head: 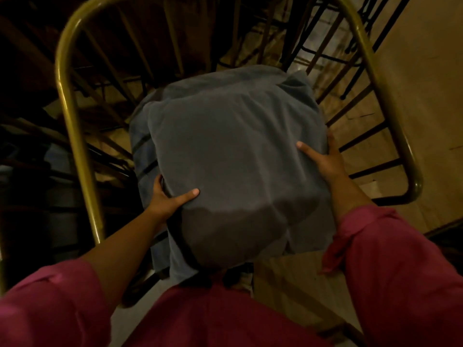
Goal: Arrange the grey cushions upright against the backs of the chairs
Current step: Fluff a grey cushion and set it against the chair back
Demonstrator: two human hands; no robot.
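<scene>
Here is the plump grey fabric cushion, held between both hands right in the middle of the view, over the seat of a chair with a curved brass-coloured tube frame and thin dark metal spokes. The cushion is roughly square, so no long axis stands out; its broad face is turned up toward the camera, its far edge reaching toward the chair's back and its near edge hanging down by the person's body. The left hand clamps the near left edge, thumb pressed flat on the top face, fingers tucked out of sight underneath. The right hand grips the right edge the same way, thumb on top and fingers wrapped round the side. Both pink sleeves are pushed up the forearms. Beneath the cushion lies a second layer of blue-grey cloth, bunched at the far right corner; whether that is another cushion cannot be told. The room is dim. Pale wood-look floor shows on the right through the spokes, and more dark chair frames crowd the shadows at the top and left. The brass tube loops close round both sides of the cushion, with open floor only to the right.
</scene>
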